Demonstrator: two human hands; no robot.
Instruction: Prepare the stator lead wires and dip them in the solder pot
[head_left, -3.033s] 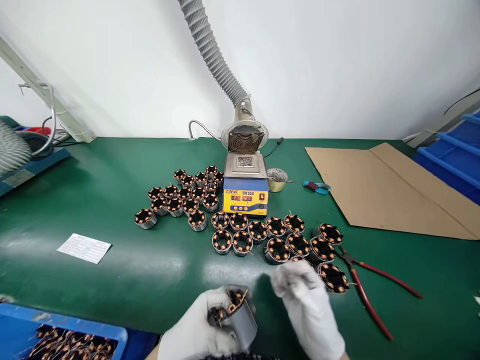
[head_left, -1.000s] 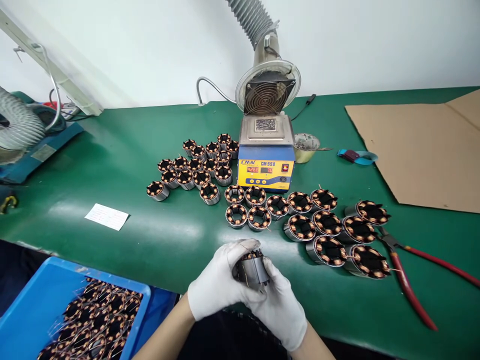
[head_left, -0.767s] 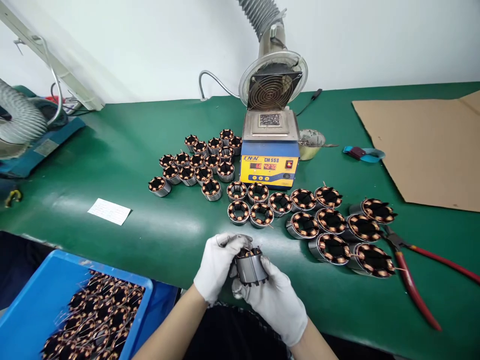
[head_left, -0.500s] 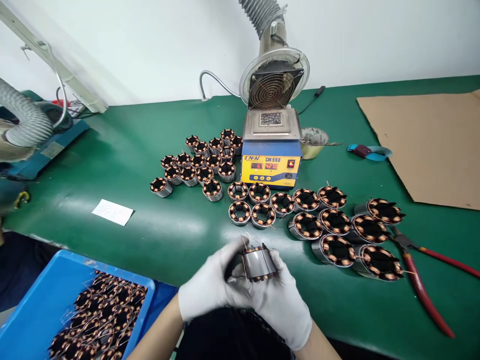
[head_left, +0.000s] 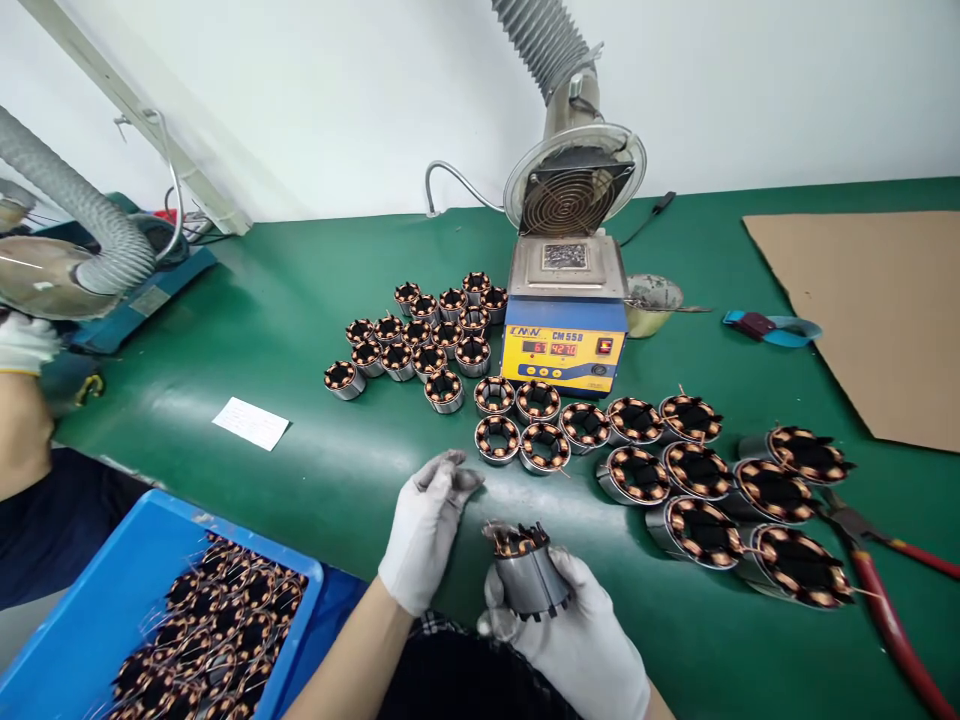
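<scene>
My right hand point(head_left: 577, 640), in a white glove, is wrapped round a motor stator point(head_left: 531, 580) with a grey metal shell, copper windings and black teeth. The stator is tilted, its toothed upper end facing away from me. My left hand point(head_left: 431, 525), gloved too, is apart from it on the left, thumb and fingertips pressed together. Whether a thin wire is between those fingers I cannot make out. Beyond my hands stand more stators point(head_left: 498, 440) in a cluster on the green table point(head_left: 315, 490). Larger-looking ones point(head_left: 703, 532) stand at the right.
A solder pot point(head_left: 564, 340) stands under a fume hood point(head_left: 574, 195). Red-handled pliers point(head_left: 877, 590) and cardboard point(head_left: 862, 310) lie at the right. A blue bin point(head_left: 315, 610) with wired stators is at lower left. A co-worker's gloved hand point(head_left: 26, 342) shows at the far left.
My left hand has come off the stator and moved up and left, fingertips now together. The stator sits lower in my right hand. The view has shifted left, bringing a co-worker's hand into sight.
</scene>
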